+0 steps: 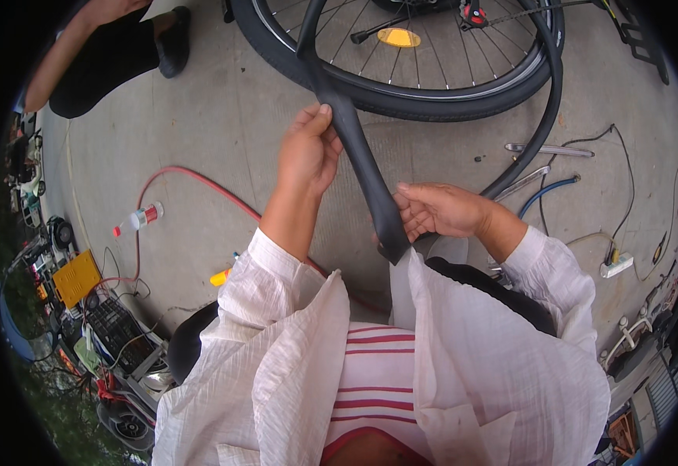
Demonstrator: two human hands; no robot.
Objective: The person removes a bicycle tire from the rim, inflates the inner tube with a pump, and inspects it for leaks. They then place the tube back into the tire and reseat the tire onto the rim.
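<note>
A black bicycle inner tube (pixel 360 159) stretches between my two hands, its slack length looping away to the right and up over the wheel. With thumb and fingers my left hand (pixel 308 147) grips the tube just below the tire. Lower down, near my lap, my right hand (pixel 443 211) closes round the tube's side, where it bends and folds. The fingertips of that hand are partly behind the tube. Beyond both hands lies the bicycle wheel (pixel 447 95) with its black tire, silver spokes and a yellow reflector (pixel 399 37).
Metal tire levers (pixel 560 150) and a short blue hose (pixel 545 194) lie to the right. A red hose (pixel 207 182) and a plastic bottle (pixel 138 219) are at left. Further right sits a white power strip (pixel 617 265) with cables. A crouching person (pixel 109 74) is at upper left.
</note>
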